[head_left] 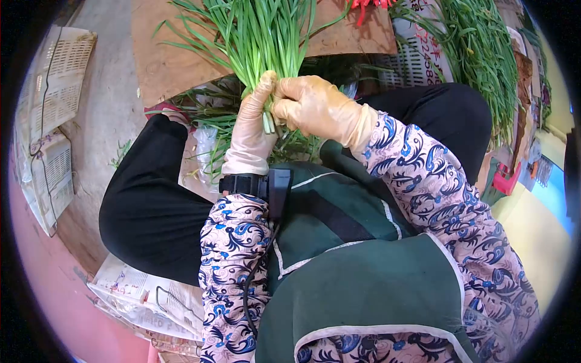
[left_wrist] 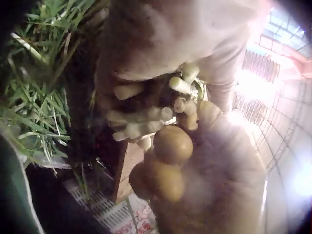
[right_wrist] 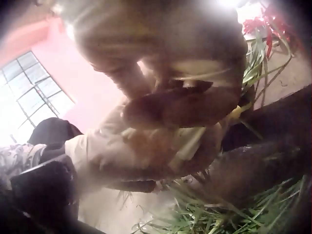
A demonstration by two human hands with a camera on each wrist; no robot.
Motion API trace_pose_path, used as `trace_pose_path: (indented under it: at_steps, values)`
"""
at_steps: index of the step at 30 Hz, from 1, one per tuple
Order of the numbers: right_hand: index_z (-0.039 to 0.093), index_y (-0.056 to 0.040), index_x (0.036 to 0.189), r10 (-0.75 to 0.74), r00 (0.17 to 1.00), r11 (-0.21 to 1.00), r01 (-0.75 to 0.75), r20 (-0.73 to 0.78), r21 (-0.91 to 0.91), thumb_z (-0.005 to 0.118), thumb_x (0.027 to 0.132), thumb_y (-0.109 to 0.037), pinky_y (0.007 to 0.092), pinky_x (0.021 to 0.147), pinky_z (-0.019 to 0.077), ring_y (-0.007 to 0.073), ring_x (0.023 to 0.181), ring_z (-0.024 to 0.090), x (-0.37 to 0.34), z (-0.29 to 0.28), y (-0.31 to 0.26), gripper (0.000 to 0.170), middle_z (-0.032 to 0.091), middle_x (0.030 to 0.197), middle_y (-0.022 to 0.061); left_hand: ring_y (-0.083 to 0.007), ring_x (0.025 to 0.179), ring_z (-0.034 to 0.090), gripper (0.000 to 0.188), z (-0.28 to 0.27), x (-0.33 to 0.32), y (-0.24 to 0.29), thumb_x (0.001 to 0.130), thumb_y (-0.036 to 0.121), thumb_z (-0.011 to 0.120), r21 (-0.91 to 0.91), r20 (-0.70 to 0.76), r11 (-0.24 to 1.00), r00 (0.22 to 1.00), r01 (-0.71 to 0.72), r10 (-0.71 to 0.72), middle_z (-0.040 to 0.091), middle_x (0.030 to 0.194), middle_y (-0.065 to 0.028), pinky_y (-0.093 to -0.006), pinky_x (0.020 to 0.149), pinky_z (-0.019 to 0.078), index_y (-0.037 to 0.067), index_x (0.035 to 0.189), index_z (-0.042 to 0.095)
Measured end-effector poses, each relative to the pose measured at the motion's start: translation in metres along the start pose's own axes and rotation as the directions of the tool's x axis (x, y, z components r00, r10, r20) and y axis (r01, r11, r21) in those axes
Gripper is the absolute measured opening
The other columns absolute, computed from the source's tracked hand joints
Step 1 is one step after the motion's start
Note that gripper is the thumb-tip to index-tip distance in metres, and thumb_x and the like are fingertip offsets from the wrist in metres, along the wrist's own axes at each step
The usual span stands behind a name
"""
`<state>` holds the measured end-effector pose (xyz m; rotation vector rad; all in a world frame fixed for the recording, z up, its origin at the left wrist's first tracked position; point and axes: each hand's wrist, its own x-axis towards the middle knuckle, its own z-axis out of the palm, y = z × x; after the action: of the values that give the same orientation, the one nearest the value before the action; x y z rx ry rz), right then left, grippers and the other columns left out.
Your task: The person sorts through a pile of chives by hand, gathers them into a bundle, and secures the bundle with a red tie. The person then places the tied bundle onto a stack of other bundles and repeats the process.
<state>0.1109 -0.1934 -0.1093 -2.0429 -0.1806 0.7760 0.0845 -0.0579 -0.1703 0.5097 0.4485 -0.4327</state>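
Observation:
Both hands wear pale rubber gloves. My left hand (head_left: 251,118) grips a bunch of garlic chives (head_left: 260,42) low on its pale stalks, thumb up along the front. The green leaves fan out away from me over a brown board. From the right, my right hand (head_left: 321,109) pinches at the base of the same bunch, its fingers against the left hand. Cut stalk ends (left_wrist: 180,85) poke out between the two hands in the left wrist view. In the right wrist view, the right hand's curled fingers (right_wrist: 180,109) overlap the left hand and hide part of the stalks.
The brown board (head_left: 351,30) lies ahead, with red ties (head_left: 366,7) at its far edge. Loose leaves (head_left: 209,118) litter the floor below it. A large heap of greens (head_left: 478,60) stands at the right. White plastic crates (head_left: 63,72) stand at the left, and my bent knees flank the work.

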Motion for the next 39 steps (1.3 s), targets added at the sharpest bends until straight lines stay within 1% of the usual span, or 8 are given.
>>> trace_pose_path:
  at_steps: [1,4,7,10,13,16,28,39]
  values:
    - [0.061,-0.0018,0.082,0.059,0.997,0.996,-0.062,0.04,0.07,0.059,0.087,-0.024,0.0283,0.048,0.0451,0.0122,0.05,0.054,0.001,-0.001,0.0,0.023,0.059,0.064,0.0053,-0.0149,0.076,0.065,0.029,-0.002,0.0,0.0,0.094,0.027,0.064,0.009,0.027,1.0,1.0,0.015,-0.015,0.065,0.092,-0.0049,-0.0286,0.066,0.0539,0.005,0.112,0.059]
    - [0.062,-0.0021,0.082,0.154,0.982,0.984,-0.161,0.106,0.07,0.06,0.087,-0.025,0.0279,0.049,0.0453,0.013,0.05,0.055,0.003,-0.004,-0.005,0.023,0.06,0.064,0.0063,-0.0144,0.07,0.064,0.029,-0.004,0.001,0.002,0.094,0.027,0.064,0.034,0.073,0.998,0.996,0.047,-0.05,0.065,0.088,-0.0054,-0.0265,0.059,0.052,0.004,0.11,0.059]
    - [0.062,-0.0025,0.083,0.106,0.991,0.994,-0.108,0.082,0.022,0.061,0.087,-0.026,0.0279,0.049,0.0457,0.0127,0.051,0.055,0.005,-0.001,0.0,0.024,0.06,0.065,0.0062,-0.0138,0.062,0.061,0.03,0.01,-0.003,0.002,0.095,0.03,0.063,0.034,-0.06,0.999,0.998,0.021,-0.019,0.065,0.083,-0.0062,-0.0253,0.053,0.0482,0.003,0.107,0.06]
    - [0.063,-0.0021,0.084,0.229,0.961,0.955,-0.253,0.155,0.157,0.062,0.088,-0.026,0.0273,0.048,0.0454,0.0121,0.052,0.055,0.004,-0.005,-0.012,0.024,0.06,0.066,0.0054,-0.0168,0.081,0.065,0.026,-0.012,0.003,0.004,0.095,0.028,0.064,0.002,0.162,0.994,0.981,0.112,-0.111,0.067,0.097,-0.007,-0.0314,0.071,0.0542,0.007,0.109,0.061]
    - [0.064,-0.0012,0.088,0.23,0.956,0.94,-0.267,0.181,0.215,0.061,0.088,-0.024,0.026,0.047,0.0452,0.0112,0.052,0.054,0.007,-0.004,-0.006,0.023,0.06,0.066,0.0049,-0.015,0.066,0.061,0.026,-0.017,0.004,0.004,0.095,0.032,0.062,0.067,0.198,0.991,0.972,0.115,-0.126,0.066,0.083,-0.0056,-0.029,0.059,0.051,0.007,0.102,0.062]
    - [0.065,-0.0004,0.09,0.24,0.953,0.927,-0.281,0.185,0.247,0.061,0.088,-0.023,0.0249,0.047,0.0447,0.0106,0.051,0.053,0.006,-0.007,-0.011,0.023,0.06,0.066,0.0047,-0.012,0.052,0.055,0.032,-0.01,0.003,0.0,0.096,0.035,0.06,0.116,0.121,0.991,0.99,0.062,-0.076,0.06,0.066,-0.0051,-0.0238,0.048,0.0434,0.003,0.093,0.06]
    - [0.064,-0.0025,0.082,0.279,0.95,0.876,-0.313,0.142,0.368,0.06,0.088,-0.023,0.0245,0.044,0.042,0.0097,0.046,0.05,0.008,-0.003,-0.011,0.021,0.058,0.064,0.0031,-0.0163,0.047,0.056,0.042,-0.007,0.005,0.002,0.092,0.047,0.062,0.133,-0.013,0.987,0.996,0.091,-0.09,0.056,0.055,-0.0043,-0.028,0.045,0.0476,0.007,0.081,0.062]
    - [0.062,-0.0026,0.077,0.296,0.945,0.782,-0.322,0.137,0.533,0.063,0.082,-0.024,0.026,0.043,0.0431,0.0121,0.045,0.053,0.01,-0.005,-0.011,0.022,0.061,0.064,0.0046,-0.0202,0.05,0.053,0.052,-0.007,0.004,0.001,0.091,0.059,0.056,0.2,0.036,0.979,0.998,0.05,-0.059,0.05,0.054,-0.0022,-0.0361,0.052,0.0472,0.01,0.072,0.057]
